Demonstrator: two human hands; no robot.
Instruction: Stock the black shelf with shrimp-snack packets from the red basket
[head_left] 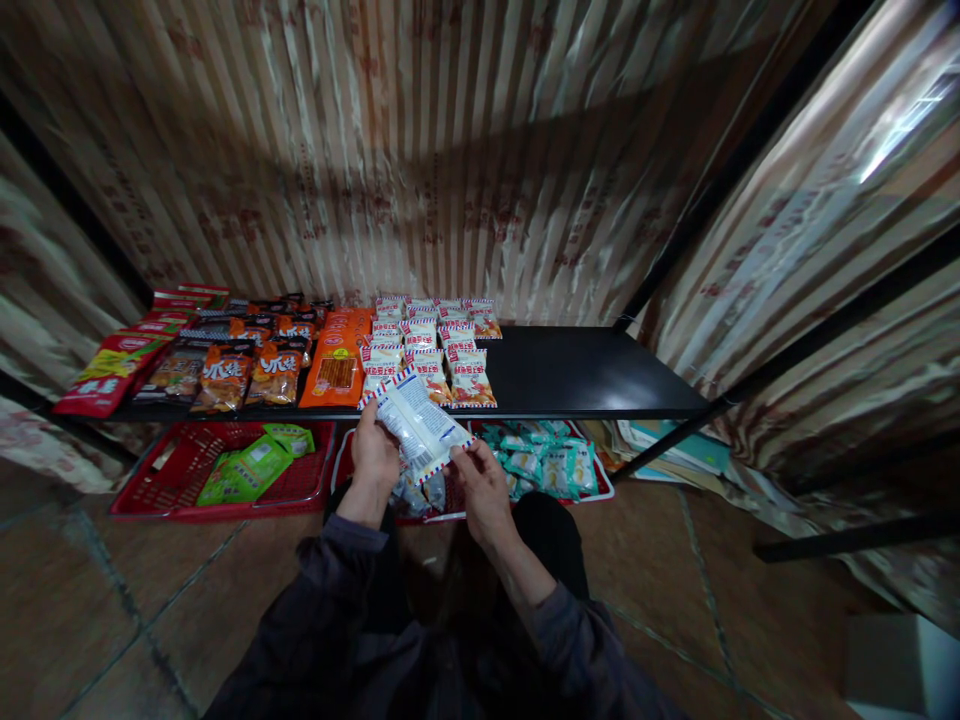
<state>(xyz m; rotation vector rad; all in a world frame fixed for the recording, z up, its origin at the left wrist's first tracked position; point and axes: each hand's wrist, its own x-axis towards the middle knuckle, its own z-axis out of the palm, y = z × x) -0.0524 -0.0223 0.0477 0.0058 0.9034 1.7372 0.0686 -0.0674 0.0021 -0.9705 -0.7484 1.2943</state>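
A white snack bag [417, 424] with a red-and-blue striped edge is held between my two hands, its printed back facing up. My left hand [373, 462] grips its left side, thumb on top. At its lower right corner, my right hand [484, 490] pinches the edge. Just beyond it, several matching white snack bags [470, 378] stand in rows on the black shelf [585, 370]. Left of these lie an orange snack packet [336, 360], dark-and-orange bags [225, 375] and red-and-yellow bags [112, 370].
Under the shelf sits a red basket [172, 500] with green packets [247, 470]. Another basket [604, 485], right of it, holds teal packets [551, 465]. Flattened cardboard [675, 450] lies farther right. Black metal posts [675, 235] frame the shelf, with striped sheeting [420, 150] behind.
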